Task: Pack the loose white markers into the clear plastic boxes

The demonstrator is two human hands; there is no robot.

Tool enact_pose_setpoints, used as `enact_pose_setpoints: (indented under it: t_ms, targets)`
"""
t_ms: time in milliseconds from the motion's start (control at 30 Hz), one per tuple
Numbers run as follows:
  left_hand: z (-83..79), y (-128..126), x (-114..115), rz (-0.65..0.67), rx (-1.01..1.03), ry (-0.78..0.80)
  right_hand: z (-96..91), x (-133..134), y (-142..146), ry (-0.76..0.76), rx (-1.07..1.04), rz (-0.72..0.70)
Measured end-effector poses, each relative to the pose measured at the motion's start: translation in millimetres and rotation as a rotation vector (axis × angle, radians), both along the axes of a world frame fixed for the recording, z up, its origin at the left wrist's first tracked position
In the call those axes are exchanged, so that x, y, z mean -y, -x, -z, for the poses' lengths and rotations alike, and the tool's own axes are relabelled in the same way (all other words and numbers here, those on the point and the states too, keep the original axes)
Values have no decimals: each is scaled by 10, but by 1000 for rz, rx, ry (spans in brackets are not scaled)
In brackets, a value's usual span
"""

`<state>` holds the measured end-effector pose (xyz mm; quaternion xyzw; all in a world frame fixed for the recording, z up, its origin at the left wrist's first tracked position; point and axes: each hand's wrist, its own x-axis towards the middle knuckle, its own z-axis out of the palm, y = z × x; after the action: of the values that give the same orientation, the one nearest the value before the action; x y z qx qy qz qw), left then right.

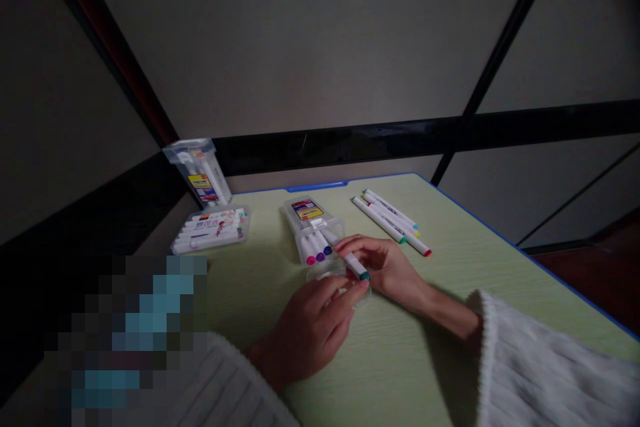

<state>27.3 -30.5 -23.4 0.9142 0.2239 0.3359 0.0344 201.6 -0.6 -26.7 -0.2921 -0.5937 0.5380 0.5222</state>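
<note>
My right hand [393,273] pinches a white marker [353,263] with a dark teal end. The marker slants, its far end at the mouth of a clear plastic marker case [313,220]. Inside that case lie several markers with pink, purple and blue ends [320,255]. The case's clear flip lid [325,271] hangs open toward me. My left hand [317,327] has its fingers curled over this lid, partly covering it, and one fingertip is at the marker's teal end.
Several loose markers [385,217] with green, red, yellow and blue ends lie on the right of the pale green table [400,360]. At the left, a filled marker case [213,230] lies flat, and another case [200,173] stands behind it near the wall panels.
</note>
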Motion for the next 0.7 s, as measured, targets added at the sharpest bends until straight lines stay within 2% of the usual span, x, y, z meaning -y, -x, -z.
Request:
enact_pose_setpoints:
  t_ms: [467, 700]
  targets:
    - [18, 14, -28, -68, -28, 5, -31, 22, 15, -26, 37, 23]
    - [14, 3, -24, -33, 69, -6, -21, 22, 18, -87, 68, 73]
